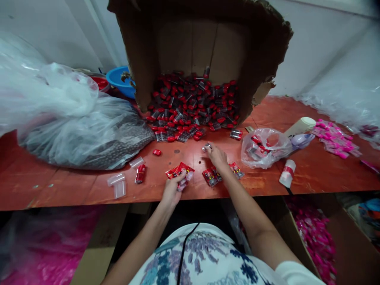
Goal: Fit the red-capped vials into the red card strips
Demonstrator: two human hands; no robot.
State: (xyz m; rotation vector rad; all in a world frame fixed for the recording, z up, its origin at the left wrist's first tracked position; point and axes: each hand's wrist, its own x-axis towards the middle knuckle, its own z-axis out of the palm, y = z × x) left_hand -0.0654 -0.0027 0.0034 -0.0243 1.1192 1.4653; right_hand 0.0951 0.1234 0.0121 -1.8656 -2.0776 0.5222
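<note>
My left hand (pixel 172 187) is closed on red printed cards (pixel 176 169), held just above the table's front edge. Something pale and clear shows beside its thumb, too small to name. Farther forward and to the right, my right hand (pixel 217 156) has its fingertips pinched at a small clear, shiny piece (pixel 206 147). Under my right forearm lie more red printed cards (pixel 210 176), partly hidden by the arm. A tiny dark bit (pixel 200 161) rests between my hands. To the left are a red cylinder (pixel 140 173), clear plastic tubes (pixel 119 185) and a red cap (pixel 156 152).
A torn cardboard box (pixel 204 43) opens toward me, spilling many red-capped clear containers (pixel 190 107). Left stands a plastic bag of dark pieces (pixel 97 138); right, a clear bag (pixel 261 150), a white roll (pixel 287 174) and pink packets (pixel 335 138). Boxes of pink items sit below the table.
</note>
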